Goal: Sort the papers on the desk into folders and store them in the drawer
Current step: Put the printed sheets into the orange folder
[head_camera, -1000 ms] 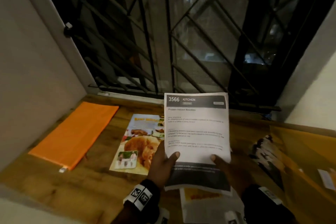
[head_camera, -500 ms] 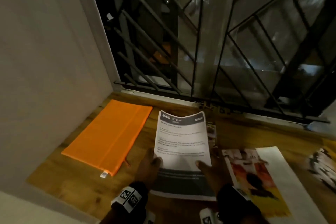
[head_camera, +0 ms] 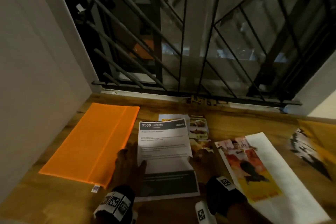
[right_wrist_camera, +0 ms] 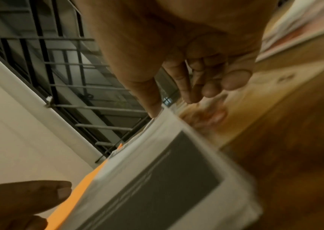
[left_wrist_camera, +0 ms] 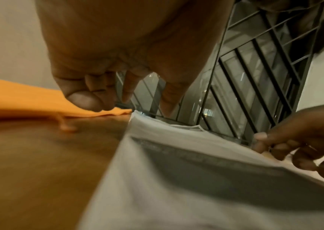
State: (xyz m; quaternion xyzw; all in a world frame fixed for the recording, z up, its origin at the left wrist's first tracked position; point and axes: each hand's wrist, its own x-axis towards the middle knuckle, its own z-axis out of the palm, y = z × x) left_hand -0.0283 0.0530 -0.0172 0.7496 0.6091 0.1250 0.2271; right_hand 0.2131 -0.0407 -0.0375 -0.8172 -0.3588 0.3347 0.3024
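A white printed sheet headed "3566 KITCHEN" (head_camera: 163, 143) lies on the wooden desk (head_camera: 236, 123), over a colour food flyer (head_camera: 199, 129). My left hand (head_camera: 135, 156) is at its left edge with relaxed, spread fingers and the thumb just over the paper. In the left wrist view those fingers (left_wrist_camera: 108, 93) hang free above the desk. My right hand (head_camera: 197, 156) pinches the sheet's right edge, which curves up to it (left_wrist_camera: 304, 144). An orange zip folder (head_camera: 91, 142) lies flat to the left of the sheet.
A colour poster on a white sheet (head_camera: 251, 165) lies to the right. At the far right a black-and-white print (head_camera: 305, 149) rests on a yellow folder (head_camera: 320, 138). A wall (head_camera: 36, 78) closes the left side, a barred window (head_camera: 181, 42) the back.
The sheet has come down from a raised, upright hold to the desk beside the orange folder. My left hand has loosened its grip. My view has swung left.
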